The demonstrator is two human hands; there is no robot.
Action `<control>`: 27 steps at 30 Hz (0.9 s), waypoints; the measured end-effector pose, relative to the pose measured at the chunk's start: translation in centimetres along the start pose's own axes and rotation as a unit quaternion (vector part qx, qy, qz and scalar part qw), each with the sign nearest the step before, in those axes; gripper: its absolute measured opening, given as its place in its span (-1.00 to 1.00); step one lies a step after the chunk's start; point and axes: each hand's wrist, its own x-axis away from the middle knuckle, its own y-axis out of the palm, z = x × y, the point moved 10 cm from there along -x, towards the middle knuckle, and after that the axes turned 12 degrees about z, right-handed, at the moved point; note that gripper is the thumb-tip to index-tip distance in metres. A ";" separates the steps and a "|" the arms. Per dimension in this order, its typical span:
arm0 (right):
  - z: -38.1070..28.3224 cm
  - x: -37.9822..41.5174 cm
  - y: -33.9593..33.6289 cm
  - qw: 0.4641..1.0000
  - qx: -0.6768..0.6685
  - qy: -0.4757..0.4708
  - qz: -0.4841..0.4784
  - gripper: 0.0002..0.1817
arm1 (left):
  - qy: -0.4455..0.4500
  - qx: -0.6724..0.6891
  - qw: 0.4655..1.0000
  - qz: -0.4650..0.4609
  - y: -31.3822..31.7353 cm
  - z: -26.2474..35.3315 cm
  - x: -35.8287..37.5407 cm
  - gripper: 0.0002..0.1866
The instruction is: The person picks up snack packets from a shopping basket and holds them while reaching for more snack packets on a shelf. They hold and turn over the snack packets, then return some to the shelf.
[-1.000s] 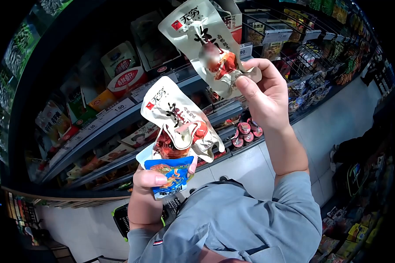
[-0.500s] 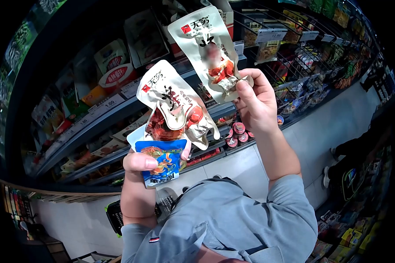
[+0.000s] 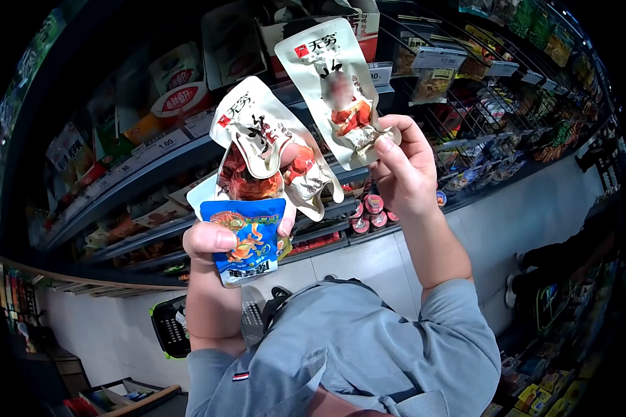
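My left hand point(image 3: 207, 240) is closed on a bundle of snack packets. In front lies a small blue packet point(image 3: 247, 236), with cream and red packets point(image 3: 254, 115) fanned out behind and above it. My right hand point(image 3: 407, 163) pinches the bottom corner of a single cream packet point(image 3: 330, 87) that shows red-brown food and black lettering. This packet is held upright, tilted a little, to the right of the bundle.
Shelves of packaged snacks with a price rail point(image 3: 146, 156) run along the left. Packets hang on wire racks point(image 3: 459, 104) at the upper right. A black basket point(image 3: 170, 326) is on the floor. Another person's dark-clothed legs point(image 3: 549, 260) show at the right.
The bundle in my left hand has shifted slightly left and up. The packet in my right hand is slightly lower. The view has moved a little, and more of the floor basket shows.
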 end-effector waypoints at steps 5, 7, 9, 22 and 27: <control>0.3 0.3 1.1 0.999 -0.005 -0.002 -0.035 -0.77 | -0.015 0.056 0.998 -0.033 -0.7 0.0 0.2 0.06; 0.1 0.8 2.3 0.997 0.009 -0.017 -0.075 -0.77 | -0.023 0.061 0.997 -0.042 -0.5 0.0 0.2 0.05; 0.3 0.9 2.5 0.995 0.000 -0.006 -0.098 -0.76 | -0.008 0.005 1.000 -0.016 -0.7 0.0 0.0 -0.01; -1.7 2.3 5.6 0.980 0.117 -0.107 -0.121 -0.29 | 0.012 -0.119 0.993 0.002 0.5 1.2 -0.8 -0.15; -4.8 0.8 7.9 0.967 0.118 -0.193 -0.120 -0.31 | 0.005 -0.164 0.986 -0.039 3.5 2.2 -2.0 -0.18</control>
